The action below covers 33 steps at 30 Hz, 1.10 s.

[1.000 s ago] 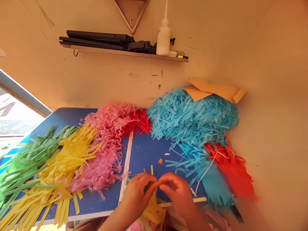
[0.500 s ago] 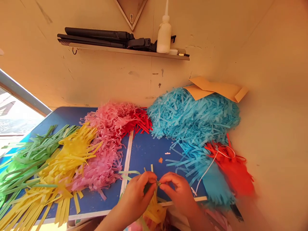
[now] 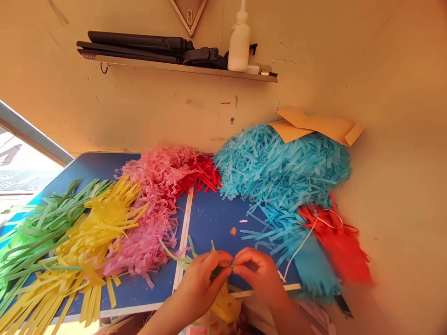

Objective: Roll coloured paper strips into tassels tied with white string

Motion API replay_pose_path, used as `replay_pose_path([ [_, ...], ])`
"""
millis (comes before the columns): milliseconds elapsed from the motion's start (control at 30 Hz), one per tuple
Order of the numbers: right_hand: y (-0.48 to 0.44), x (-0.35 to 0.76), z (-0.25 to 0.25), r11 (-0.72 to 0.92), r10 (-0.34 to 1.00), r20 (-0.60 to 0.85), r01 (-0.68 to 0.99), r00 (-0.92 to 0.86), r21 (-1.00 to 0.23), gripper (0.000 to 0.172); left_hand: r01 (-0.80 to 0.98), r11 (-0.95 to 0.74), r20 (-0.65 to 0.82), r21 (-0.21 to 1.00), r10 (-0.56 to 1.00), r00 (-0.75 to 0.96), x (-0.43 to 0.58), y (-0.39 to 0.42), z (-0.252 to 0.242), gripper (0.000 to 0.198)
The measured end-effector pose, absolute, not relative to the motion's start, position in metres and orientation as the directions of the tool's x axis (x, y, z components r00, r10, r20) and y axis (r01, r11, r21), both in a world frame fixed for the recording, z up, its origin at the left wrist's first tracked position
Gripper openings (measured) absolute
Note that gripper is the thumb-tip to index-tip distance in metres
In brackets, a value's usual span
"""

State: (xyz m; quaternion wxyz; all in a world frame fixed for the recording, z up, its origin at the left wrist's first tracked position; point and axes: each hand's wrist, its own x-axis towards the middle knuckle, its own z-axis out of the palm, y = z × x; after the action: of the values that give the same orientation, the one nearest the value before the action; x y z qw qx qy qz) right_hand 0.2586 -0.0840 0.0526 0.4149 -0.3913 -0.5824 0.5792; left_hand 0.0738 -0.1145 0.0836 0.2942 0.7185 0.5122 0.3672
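Observation:
My left hand [image 3: 204, 281] and my right hand [image 3: 260, 277] meet at the table's front edge, thumbs and forefingers pinched close together. Between the fingertips is something small and greenish, too small to make out. Pale green strips [image 3: 171, 253] stick out behind my left hand, and a yellow paper bunch [image 3: 226, 307] hangs below both hands. Left of them lie pink paper fringe [image 3: 139, 246], yellow strips [image 3: 87, 237] and green strips [image 3: 45, 228]. To the right are blue fringe [image 3: 282, 172], a red bunch [image 3: 345, 246] and a white cord [image 3: 300, 246].
The blue table [image 3: 209, 218] stands against a wall. Orange-brown paper pieces [image 3: 317, 125] lie on the blue fringe. Above, a narrow shelf [image 3: 150, 65] holds black folded gear [image 3: 139, 44] and a white bottle [image 3: 239, 46]. A small orange scrap [image 3: 233, 231] lies on the table.
The pale green strips behind my left hand have shifted left and upward. Both hands stay pinched together, with small finger movements. The view has tilted slightly.

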Motion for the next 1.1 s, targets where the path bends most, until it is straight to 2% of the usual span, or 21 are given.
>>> replay_pose_path([
  [100,-0.084,0.259,0.054,0.074,0.938,0.077,-0.022,-0.337,-0.997,0.007,0.467,-0.319,0.218,0.825,0.942,0.257,0.071,-0.111,0.085,0.009],
  [167,-0.084,0.259,0.055,0.107,0.927,0.108,-0.023,-0.358,-0.994,0.008,0.435,-0.28,0.162,0.856,0.944,0.289,0.07,-0.108,0.088,0.007],
  [300,-0.084,0.26,0.057,0.043,0.917,0.062,-0.057,-0.395,-0.997,0.011,0.475,-0.197,0.048,0.857,0.951,0.306,0.067,-0.106,0.093,0.01],
  [367,-0.085,0.26,0.057,0.044,0.925,0.059,-0.049,-0.376,-0.998,0.012,0.491,-0.231,0.098,0.84,0.955,0.282,0.068,-0.107,0.091,0.01],
  [433,-0.086,0.259,0.057,0.063,0.943,0.064,-0.013,-0.328,-0.998,0.01,0.496,-0.325,0.24,0.805,0.943,0.229,0.071,-0.108,0.084,0.007],
  [533,-0.09,0.259,0.058,0.109,0.963,0.088,0.07,-0.253,-0.992,0.008,0.509,-0.511,0.498,0.693,0.849,0.174,0.078,-0.11,0.073,0.01],
  [633,-0.093,0.26,0.06,0.161,0.967,0.127,0.145,-0.219,-0.976,0.008,0.552,-0.588,0.618,0.592,0.77,0.157,0.083,-0.112,0.069,0.011],
  [800,-0.096,0.261,0.062,0.235,0.966,0.201,0.232,-0.163,-0.944,0.011,0.61,-0.565,0.637,0.556,0.761,0.123,0.093,-0.109,0.068,0.011],
  [967,-0.105,0.257,0.057,0.351,0.936,0.326,0.317,-0.131,-0.881,0.015,0.623,-0.467,0.551,0.627,0.832,0.068,0.11,-0.103,0.059,0.013],
  [1100,-0.079,0.294,0.056,0.362,0.932,0.33,0.365,-0.148,-0.858,0.008,0.608,-0.481,0.539,0.632,0.836,0.102,0.098,-0.106,0.05,0.016],
])
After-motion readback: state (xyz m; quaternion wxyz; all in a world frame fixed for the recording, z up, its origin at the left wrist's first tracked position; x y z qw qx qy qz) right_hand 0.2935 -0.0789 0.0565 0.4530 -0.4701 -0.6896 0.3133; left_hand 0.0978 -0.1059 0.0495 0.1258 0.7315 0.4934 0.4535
